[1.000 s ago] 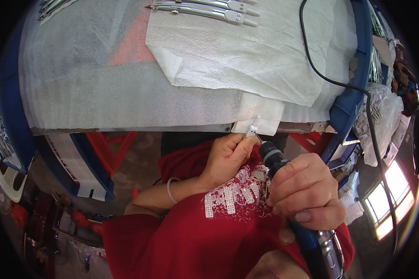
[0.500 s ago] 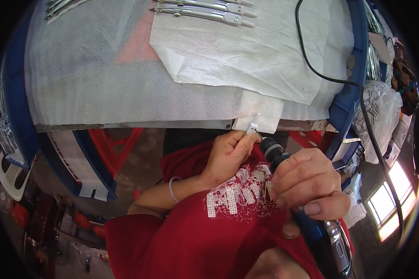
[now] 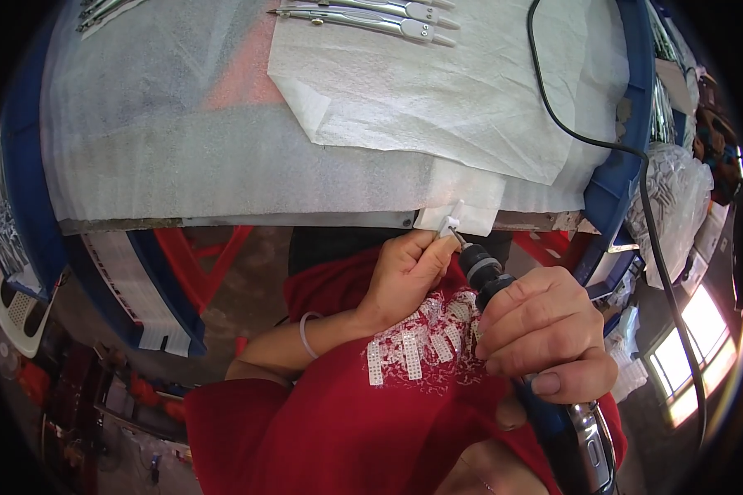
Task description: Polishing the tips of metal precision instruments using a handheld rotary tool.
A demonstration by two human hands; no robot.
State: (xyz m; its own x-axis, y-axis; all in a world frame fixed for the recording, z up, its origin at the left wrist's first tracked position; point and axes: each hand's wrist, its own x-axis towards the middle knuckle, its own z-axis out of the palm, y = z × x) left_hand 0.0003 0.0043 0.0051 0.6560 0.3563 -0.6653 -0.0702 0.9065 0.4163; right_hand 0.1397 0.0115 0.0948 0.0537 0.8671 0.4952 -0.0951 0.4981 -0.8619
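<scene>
Standing here, from the head view I see little change since half a second ago: the left hand (image 3: 406,271) still pinches a small, pale white piece (image 3: 448,225) at the table's near edge (image 3: 297,222), by a soft white pad (image 3: 480,218), while the right hand (image 3: 545,330), closed round a dark, rounded power tool (image 3: 480,269), has dipped slightly, its slim metal bit at the piece. Beyond, slender silver compasses (image 3: 380,22) lie on a creased, fibrous sheet (image 3: 437,99); below, studded strips (image 3: 411,356) trim smooth red clothing (image 3: 330,421).
</scene>
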